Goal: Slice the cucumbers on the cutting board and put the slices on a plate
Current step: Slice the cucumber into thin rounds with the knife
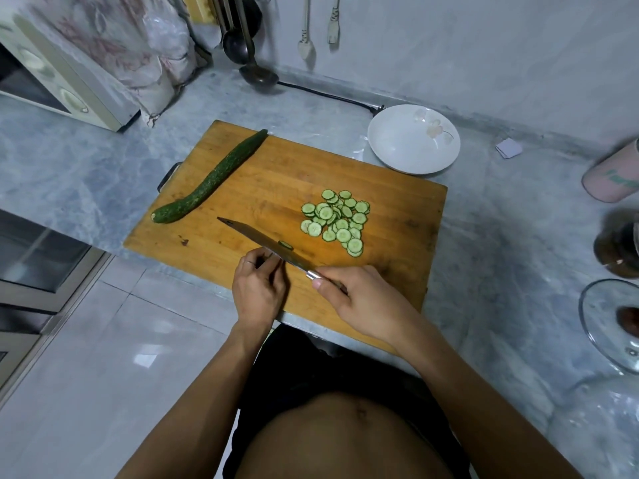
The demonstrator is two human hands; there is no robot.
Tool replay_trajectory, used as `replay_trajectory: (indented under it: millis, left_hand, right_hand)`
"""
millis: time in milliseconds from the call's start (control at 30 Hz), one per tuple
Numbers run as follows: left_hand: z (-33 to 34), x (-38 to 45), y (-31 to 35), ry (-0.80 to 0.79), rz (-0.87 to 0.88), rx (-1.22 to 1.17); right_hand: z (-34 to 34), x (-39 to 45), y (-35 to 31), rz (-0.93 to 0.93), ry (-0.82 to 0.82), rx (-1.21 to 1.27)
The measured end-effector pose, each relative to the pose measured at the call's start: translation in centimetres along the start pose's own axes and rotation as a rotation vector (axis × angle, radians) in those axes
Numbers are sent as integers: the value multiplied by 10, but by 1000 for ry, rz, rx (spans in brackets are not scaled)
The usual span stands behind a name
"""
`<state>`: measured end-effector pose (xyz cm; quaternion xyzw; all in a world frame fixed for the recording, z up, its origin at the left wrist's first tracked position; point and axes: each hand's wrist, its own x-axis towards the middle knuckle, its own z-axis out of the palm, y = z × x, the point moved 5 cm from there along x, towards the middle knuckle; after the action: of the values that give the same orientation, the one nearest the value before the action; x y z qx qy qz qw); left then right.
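Observation:
A wooden cutting board [262, 174] lies on the marble counter. One whole dark green cucumber [211, 178] rests along its left side. A pile of thin cucumber slices [337, 221] sits right of the middle. My right hand [359, 299] grips the handle of a cleaver [256, 238], whose blade lies low over the board with one slice [285, 245] stuck on it. My left hand [259, 288] is beside the blade near the board's front edge, its fingers curled at the blade's left face. Whether they pinch a cucumber end is hidden. A white plate [387, 150] stands beyond the board's far right corner.
A microwave [52, 84] stands at the far left, with plastic bags beside it. Ladles [257, 74] hang at the back wall and a black cable runs towards the plate. At the right edge are a pink cup [612, 174], a dark jar [619, 250] and a glass lid [608, 326].

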<state>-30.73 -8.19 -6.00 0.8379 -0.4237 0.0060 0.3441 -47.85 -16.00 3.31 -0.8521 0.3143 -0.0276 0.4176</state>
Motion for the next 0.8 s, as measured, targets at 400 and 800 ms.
replay_trajectory:
  millis: [400,800]
  left_hand:
    - [-5,1,7,-18,-28,44]
    - [-4,5,7,-88,-42,61]
  right_hand:
    - [-8,13,-7,-10,-49,78]
    - [17,38,15,15,-62,75]
